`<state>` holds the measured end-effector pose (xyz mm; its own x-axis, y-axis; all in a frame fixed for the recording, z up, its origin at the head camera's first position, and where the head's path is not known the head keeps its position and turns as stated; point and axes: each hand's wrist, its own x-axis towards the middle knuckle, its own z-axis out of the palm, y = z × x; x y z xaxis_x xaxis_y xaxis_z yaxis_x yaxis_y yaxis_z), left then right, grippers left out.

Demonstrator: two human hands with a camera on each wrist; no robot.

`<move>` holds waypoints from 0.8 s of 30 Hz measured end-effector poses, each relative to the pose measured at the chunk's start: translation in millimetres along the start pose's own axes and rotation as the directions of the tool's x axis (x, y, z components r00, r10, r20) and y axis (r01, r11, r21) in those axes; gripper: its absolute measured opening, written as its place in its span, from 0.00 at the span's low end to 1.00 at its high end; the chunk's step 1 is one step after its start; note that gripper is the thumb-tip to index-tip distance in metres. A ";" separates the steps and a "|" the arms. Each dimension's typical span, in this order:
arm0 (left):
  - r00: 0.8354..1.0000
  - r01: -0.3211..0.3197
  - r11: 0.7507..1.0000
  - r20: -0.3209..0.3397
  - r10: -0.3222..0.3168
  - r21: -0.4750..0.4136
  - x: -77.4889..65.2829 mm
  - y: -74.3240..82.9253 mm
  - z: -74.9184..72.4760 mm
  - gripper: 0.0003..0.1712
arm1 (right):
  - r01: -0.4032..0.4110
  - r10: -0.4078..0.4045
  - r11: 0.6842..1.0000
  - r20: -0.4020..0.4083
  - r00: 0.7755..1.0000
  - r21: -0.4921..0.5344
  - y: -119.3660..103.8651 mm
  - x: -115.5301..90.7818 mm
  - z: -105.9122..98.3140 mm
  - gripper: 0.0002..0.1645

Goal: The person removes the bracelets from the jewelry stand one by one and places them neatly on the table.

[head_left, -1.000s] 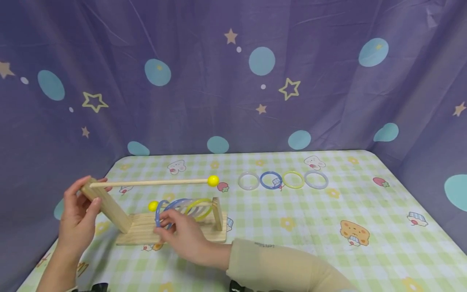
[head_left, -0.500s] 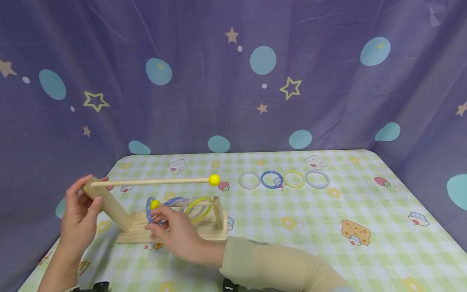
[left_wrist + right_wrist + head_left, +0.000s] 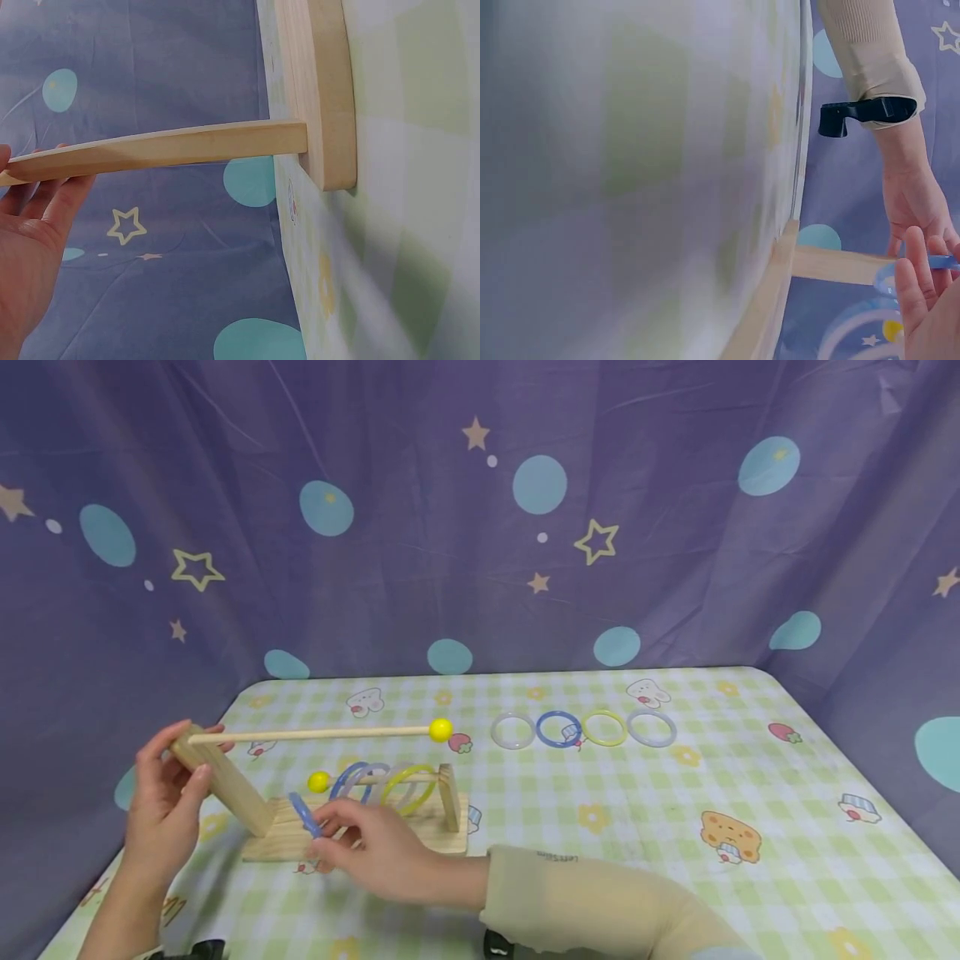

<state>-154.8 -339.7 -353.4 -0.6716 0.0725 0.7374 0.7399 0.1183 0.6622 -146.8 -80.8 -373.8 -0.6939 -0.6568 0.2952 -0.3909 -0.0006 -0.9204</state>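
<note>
The left hand point(image 3: 159, 806) reaches up to the top of a tall wooden post point(image 3: 228, 789) and grips it, with its thumb in front and its fingers going round behind. The right hand point(image 3: 382, 852) comes in low from the other side, fingers bent, and pinches a blue ring point(image 3: 302, 812) between its thumb and fingers. This ring is off the lower rod point(image 3: 423, 778), tilted and seen almost edge-on, above the wooden base point(image 3: 266, 848). The fingers hide a bit of it. The right hand also covers part of the base and the bottoms of some rings on the lower rod. Those rings overlap, so they are hard to count, but blue, pale and yellow ones show. Each wrist view cuts off its own hand at the edge, and the rings look blurry in the right one. A yellow ball point(image 3: 318, 782) tips the lower rod, near the pinched ring, and a short post point(image 3: 447, 797) holds the rod's other end. The upper rod point(image 3: 322, 734) sticks out over it from the tall post, with its own yellow ball. Farther back, four rings lie in a row on the checked tablecloth point(image 3: 540, 860), in front of a purple curtain point(image 3: 675, 552).
</note>
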 end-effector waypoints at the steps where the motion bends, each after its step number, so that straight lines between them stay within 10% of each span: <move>1: 1.000 0.008 1.000 -0.004 -0.008 0.011 -0.3 0.8 0.4 0.30 | 0.009 -0.009 1.000 0.007 1.000 -0.016 -0.7 -2.4 -3.3 0.13; 7: 0.999 0.043 0.998 -0.024 -0.042 0.053 -0.7 3.1 1.5 0.30 | 0.094 -0.089 0.970 0.030 0.996 -0.225 -0.6 -18.9 -23.1 0.09; 24: 1.000 -0.019 0.997 -0.019 0.018 -0.073 2.0 -2.6 0.9 0.31 | 0.204 -0.181 0.945 0.111 0.977 -0.257 10.4 -69.2 -93.1 0.08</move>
<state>-158.1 -338.9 -353.8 -0.6575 0.0560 0.7514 0.7534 0.0442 0.6560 -159.2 34.8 -380.0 -0.5405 -0.7252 0.4266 -0.6665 0.0595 -0.7432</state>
